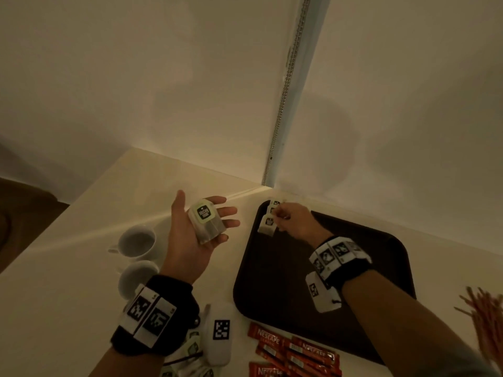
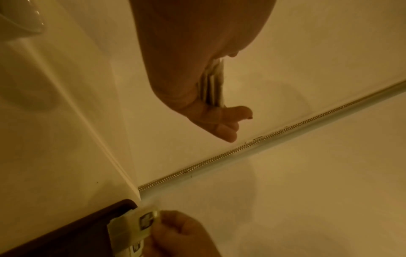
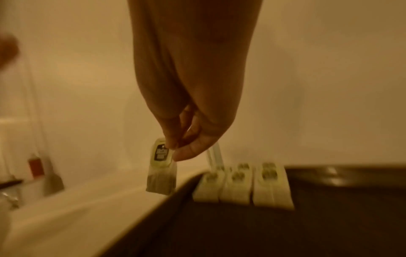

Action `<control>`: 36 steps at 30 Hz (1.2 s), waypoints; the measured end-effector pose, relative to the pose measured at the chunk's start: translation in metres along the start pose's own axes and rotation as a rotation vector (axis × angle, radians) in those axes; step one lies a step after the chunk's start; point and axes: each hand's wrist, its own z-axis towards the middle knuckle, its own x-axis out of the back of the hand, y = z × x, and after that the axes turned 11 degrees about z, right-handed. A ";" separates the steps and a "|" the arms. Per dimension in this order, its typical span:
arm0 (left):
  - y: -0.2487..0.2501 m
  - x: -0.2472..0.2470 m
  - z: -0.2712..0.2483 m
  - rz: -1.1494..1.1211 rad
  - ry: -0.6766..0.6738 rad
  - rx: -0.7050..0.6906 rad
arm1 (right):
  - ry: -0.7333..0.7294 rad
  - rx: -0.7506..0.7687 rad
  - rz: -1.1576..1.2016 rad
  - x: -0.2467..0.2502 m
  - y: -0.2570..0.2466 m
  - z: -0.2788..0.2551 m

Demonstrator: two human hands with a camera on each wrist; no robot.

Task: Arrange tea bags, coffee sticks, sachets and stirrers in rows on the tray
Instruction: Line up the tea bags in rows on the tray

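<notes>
My left hand (image 1: 187, 229) is held palm up above the table, left of the tray, fingers straight and thumb spread. A stack of tea bags (image 1: 208, 220) lies on its palm, seen edge-on in the left wrist view (image 2: 212, 87). My right hand (image 1: 276, 213) reaches to the far left corner of the dark brown tray (image 1: 313, 281). There it pinches one tea bag (image 3: 161, 180) by its tag, hanging just above the tray's left edge. Three tea bags (image 3: 236, 187) lie side by side in a row in that corner.
Two white cups (image 1: 137, 242) stand left of my left hand. Red Nescafe sticks (image 1: 294, 349) lie at the tray's near edge, loose tea bags (image 1: 192, 346) under my left wrist, and wooden stirrers (image 1: 481, 317) at the right. Walls meet right behind the tray at a metal strip (image 1: 285, 104).
</notes>
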 end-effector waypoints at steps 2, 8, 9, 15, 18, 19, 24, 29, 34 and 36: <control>-0.003 0.004 0.003 0.015 0.004 0.000 | -0.031 -0.053 -0.050 -0.012 0.021 0.013; -0.012 0.013 0.013 0.032 0.026 0.012 | 0.164 -0.042 -0.050 -0.026 0.054 0.042; -0.013 0.014 0.015 0.038 0.027 0.015 | 0.196 -0.030 -0.033 -0.026 0.055 0.045; -0.016 0.012 0.021 0.066 0.015 0.039 | 0.237 -0.037 -0.035 -0.028 0.062 0.060; -0.017 0.010 0.024 0.094 0.010 0.067 | 0.277 -0.046 -0.064 -0.029 0.061 0.062; -0.017 0.009 0.025 0.106 0.005 0.082 | 0.305 -0.038 -0.067 -0.029 0.057 0.061; -0.020 0.002 0.032 0.198 -0.045 0.154 | 0.212 0.327 0.260 -0.023 -0.023 0.023; -0.015 -0.019 0.030 0.234 -0.084 0.137 | -0.087 0.628 0.133 -0.017 -0.081 -0.023; -0.010 -0.030 0.028 0.171 -0.143 0.095 | 0.031 0.639 0.063 -0.001 -0.090 -0.027; -0.009 -0.030 0.027 0.151 -0.183 0.067 | 0.062 0.637 0.068 0.008 -0.096 -0.028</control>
